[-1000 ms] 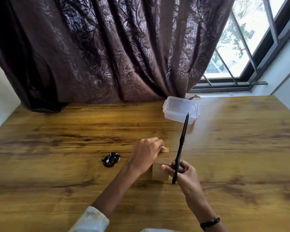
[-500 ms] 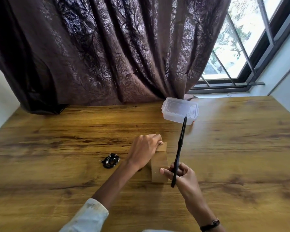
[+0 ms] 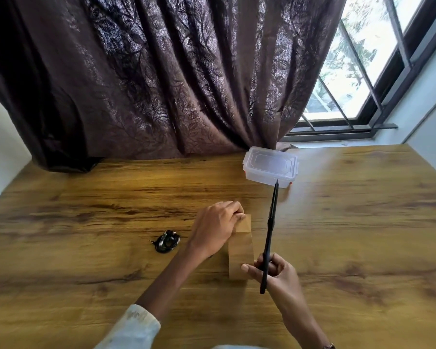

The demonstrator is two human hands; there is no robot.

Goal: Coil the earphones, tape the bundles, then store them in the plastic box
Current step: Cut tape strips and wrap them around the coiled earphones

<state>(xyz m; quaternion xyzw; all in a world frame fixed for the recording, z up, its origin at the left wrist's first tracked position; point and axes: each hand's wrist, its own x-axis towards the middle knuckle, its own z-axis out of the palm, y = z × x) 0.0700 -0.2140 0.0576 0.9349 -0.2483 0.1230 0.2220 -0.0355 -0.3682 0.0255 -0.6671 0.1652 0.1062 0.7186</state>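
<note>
One bundle of earphones (image 3: 167, 244) lies coiled, untaped. The left hand (image 3: 215, 229) grips the tape roll; the right hand (image 3: 275, 272) pinches the tape (image 3: 240, 250) strip and scissors (image 3: 269, 238). The box (image 3: 271, 166) sits closed.

The tabletop (image 3: 350, 222) is lit by overexposed daylight from the window (image 3: 363, 46) at upper right, while straight edges are bent by wide-angle distortion.
</note>
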